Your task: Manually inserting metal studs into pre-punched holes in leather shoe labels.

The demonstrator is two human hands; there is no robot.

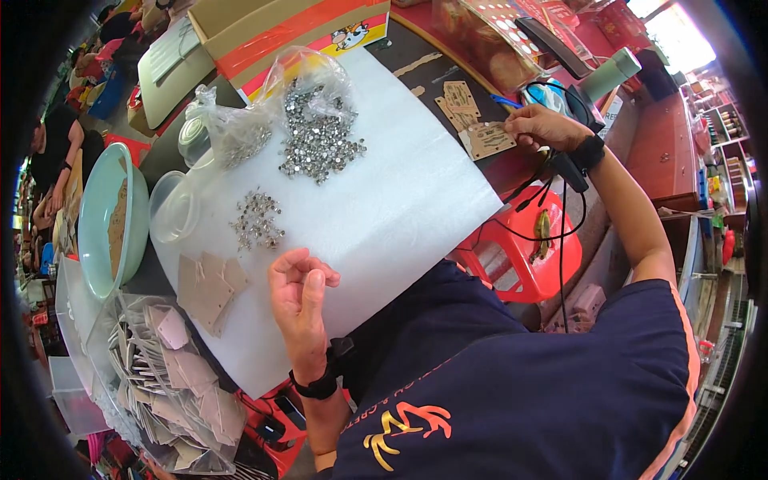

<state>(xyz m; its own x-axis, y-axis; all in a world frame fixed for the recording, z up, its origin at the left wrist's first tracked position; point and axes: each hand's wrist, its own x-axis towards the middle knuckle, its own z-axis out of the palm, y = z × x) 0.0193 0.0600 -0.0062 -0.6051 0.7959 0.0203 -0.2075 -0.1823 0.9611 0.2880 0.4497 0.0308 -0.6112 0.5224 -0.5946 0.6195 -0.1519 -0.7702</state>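
My left hand (301,294) is above the near part of a white foam sheet (392,160), palm up. Its fingers are loosely bent, the thumb stands apart, and nothing shows in it. Off to the right, my right hand (546,128) pinches the edge of a small printed brown card (488,142). Another printed card (459,101) lies just behind that one on the dark table. Small shiny metal discs (316,140) spill from a clear plastic bag (308,72) onto the foam. A smaller heap of metal pieces (258,220) and several plain brown cards (210,290) lie closer to my left hand.
A pale green basin (138,232) and a clear plastic tub (174,210) are at the left. Below them sits a bag of brown cards (180,360). A cardboard box (264,24) stands behind. Black cables (580,228) hang over a red stool (520,272) at the right.
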